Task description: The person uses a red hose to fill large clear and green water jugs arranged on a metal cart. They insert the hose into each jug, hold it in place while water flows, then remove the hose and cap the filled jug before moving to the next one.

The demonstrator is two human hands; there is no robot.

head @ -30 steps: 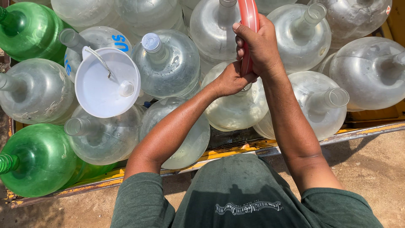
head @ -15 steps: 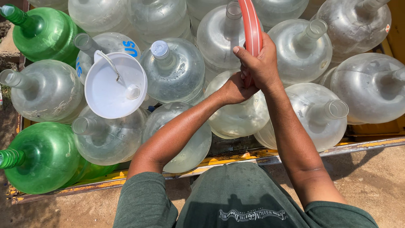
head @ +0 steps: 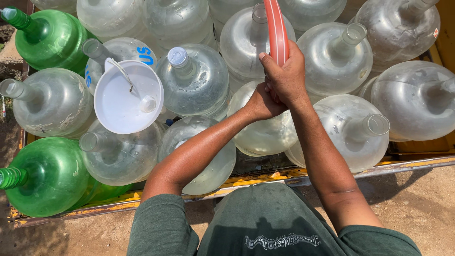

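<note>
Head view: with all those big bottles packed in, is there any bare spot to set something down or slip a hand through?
Hardly any on the cart. Clear bottles and green bottles sit shoulder to shoulder, the white funnel among them. Both hands, right hand and left hand, grip the red hose. Bare room: the yellow cart edge and the dirt ground beside it.

Blue-lettered label (head: 142, 54) on clear jug (head: 125, 52)
</note>
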